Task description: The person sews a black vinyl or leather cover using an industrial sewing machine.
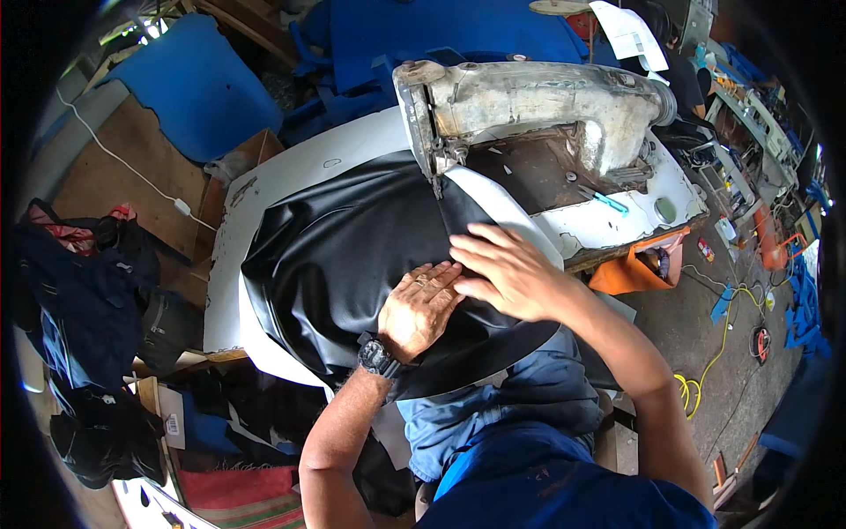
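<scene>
A large piece of black, glossy leather-like material [335,247] with a white backing lies over the worn white sewing table [229,309]. An old, scuffed industrial sewing machine [529,97] stands behind it, its needle head over a seam in the material. My left hand [416,309] rests flat on the material, fingers extended toward my right hand. My right hand [507,278] lies just right of it, fingers spread on the material below the needle area. A teal-handled tool [604,199] and a small round tin [664,210] lie on the table right of the machine.
Dark clothing and bags [79,291] pile at the left, beside plywood boxes [141,176] and a blue chair shell [189,88]. An orange bag [630,271] hangs under the table's right side. Yellow cable [692,388], tools and clutter cover the floor at the right.
</scene>
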Demonstrator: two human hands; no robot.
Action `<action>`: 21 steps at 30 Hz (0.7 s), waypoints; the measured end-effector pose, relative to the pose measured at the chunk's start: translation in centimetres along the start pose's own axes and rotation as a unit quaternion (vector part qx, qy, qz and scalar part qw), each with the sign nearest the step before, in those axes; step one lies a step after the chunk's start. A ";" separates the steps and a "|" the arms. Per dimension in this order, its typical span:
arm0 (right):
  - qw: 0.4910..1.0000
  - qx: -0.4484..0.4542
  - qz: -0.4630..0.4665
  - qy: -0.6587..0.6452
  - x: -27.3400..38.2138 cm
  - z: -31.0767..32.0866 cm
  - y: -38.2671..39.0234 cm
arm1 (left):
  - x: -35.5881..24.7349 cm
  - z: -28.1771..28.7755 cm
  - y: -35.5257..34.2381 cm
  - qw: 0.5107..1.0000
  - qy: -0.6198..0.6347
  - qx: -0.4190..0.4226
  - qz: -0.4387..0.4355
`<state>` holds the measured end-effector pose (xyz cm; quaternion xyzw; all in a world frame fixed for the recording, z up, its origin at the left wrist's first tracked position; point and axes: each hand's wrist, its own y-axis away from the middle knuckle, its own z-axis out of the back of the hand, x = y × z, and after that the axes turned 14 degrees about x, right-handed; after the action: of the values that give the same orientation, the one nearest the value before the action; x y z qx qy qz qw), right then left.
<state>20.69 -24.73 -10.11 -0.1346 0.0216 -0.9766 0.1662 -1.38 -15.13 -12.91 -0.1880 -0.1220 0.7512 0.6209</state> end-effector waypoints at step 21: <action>0.994 -0.046 0.094 -0.029 -1.7 2.6 1.0 | 2.1 3.9 -2.3 1.000 0.013 0.013 -0.016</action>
<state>23.23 -25.09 -8.09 -0.1677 0.0745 -0.9503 0.2514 -1.35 -12.39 -8.75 -0.1880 -0.1069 0.7403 0.6365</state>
